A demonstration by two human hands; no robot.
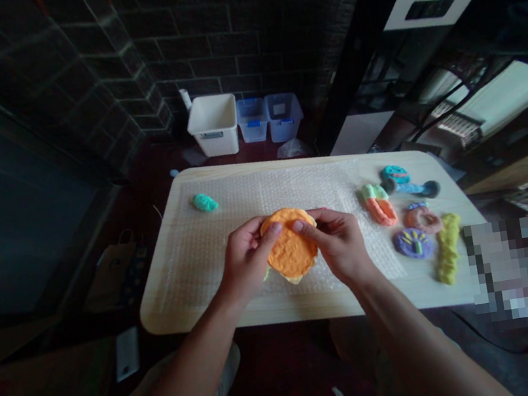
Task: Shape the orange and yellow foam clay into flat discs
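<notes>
Between my two hands is a clay burger [292, 253] with a round orange top and paler yellow-green layers showing at its rim. My left hand [250, 253] grips its left side, thumb on the orange top and fingers underneath. On the right side my right hand [340, 239] holds it the same way, its thumb also pressing on top. The fingertips below the burger are hidden. Under the hands a sheet of bubble wrap [231, 242] covers much of the pale wooden table [172, 311].
A green clay lump [205, 201] lies at the table's far left. Several clay pieces sit at the right: a green-and-orange one [378, 204], a blue bar [411, 188], a pink ring [423, 220], a purple disc [414, 244], a yellow strip [449, 250]. Bins [214, 126] stand behind.
</notes>
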